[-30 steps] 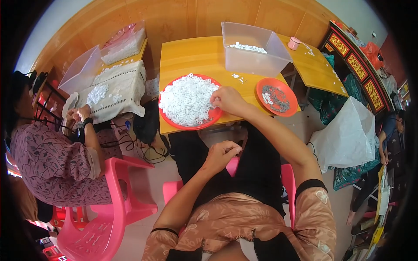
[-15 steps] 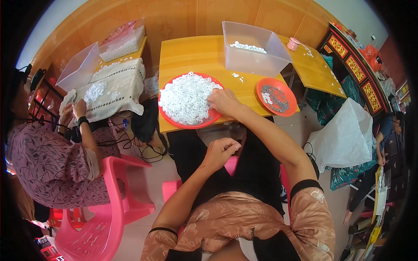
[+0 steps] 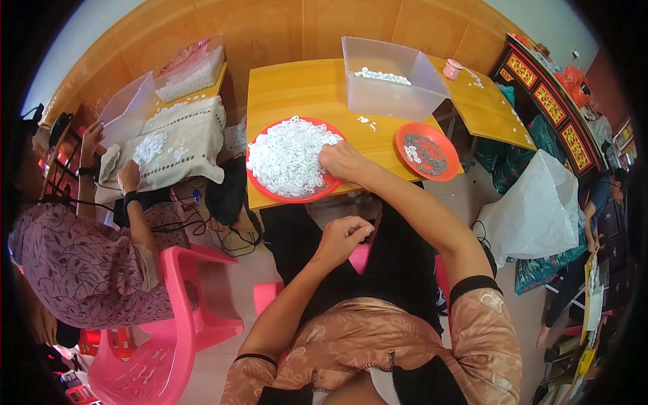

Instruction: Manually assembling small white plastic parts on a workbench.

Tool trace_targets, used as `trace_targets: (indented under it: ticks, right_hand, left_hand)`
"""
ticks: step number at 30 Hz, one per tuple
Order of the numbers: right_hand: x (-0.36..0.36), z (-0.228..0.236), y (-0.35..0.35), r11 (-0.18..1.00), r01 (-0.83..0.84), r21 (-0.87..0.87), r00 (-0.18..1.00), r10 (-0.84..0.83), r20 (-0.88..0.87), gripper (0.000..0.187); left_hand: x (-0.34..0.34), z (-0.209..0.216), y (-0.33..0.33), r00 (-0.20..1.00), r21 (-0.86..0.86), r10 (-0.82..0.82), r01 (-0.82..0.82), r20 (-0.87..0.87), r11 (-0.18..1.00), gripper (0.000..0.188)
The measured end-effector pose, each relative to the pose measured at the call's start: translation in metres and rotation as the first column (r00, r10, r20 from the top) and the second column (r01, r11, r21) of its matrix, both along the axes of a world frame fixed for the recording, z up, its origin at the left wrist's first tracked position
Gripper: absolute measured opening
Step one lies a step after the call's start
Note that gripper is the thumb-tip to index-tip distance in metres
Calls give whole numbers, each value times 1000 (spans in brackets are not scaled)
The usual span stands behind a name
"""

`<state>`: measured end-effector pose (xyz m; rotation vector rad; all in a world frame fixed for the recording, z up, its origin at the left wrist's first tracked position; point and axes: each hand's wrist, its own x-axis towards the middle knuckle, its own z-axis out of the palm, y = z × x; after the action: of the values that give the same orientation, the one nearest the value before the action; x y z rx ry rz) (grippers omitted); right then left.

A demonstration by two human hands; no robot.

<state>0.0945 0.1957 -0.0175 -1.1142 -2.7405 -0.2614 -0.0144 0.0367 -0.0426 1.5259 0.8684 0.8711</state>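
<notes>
My right hand [image 3: 341,162] reaches over the right rim of a round red tray [image 3: 331,192], fingers bent together at the edge of a heap of small white ring-shaped plastic pieces [image 3: 287,158]. What its fingertips hold is hidden. My left hand [image 3: 343,241] hovers above my lap, thumb and fingers closed together; anything in them is too small to make out. Right of the heap, an orange-red dish [image 3: 442,138] contains small grey metal pieces [image 3: 428,156] and some white pieces [image 3: 411,150].
A clear plastic box [image 3: 395,98] with white pieces stands at the table's back. A few pieces [image 3: 366,123] lie before it. At left, a co-worker's hands [image 3: 128,175] are by a cloth-covered table [image 3: 199,148]. A white sack [image 3: 530,209] stands right, a pink chair [image 3: 179,297] left.
My two hands stay almost in place, the right one still at the heap's edge. The co-worker's hands have moved apart, one rising toward the clear box on the left. The view has shifted slightly.
</notes>
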Motion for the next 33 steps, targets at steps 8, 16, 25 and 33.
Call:
trace_targets:
  ticks: [8,16,25,33]
  right_hand:
    - [9,5,-5,993,62,-98,980,-79,-184,16]
    - [24,46,-69,807,-130,-576,755,-296,-585,16]
    - [36,36,-90,617,-160,-770,772,-408,-487,18]
    - [42,44,-66,528,-162,-834,806,-416,-420,13]
  left_hand:
    - [-5,-2,6,999,-82,29,-26,41,996,17]
    - [-21,24,18,874,-72,450,-445,181,893,30]
    - [-22,18,19,883,103,459,-468,101,878,22]
    - [-22,24,17,921,46,388,-386,-46,922,15]
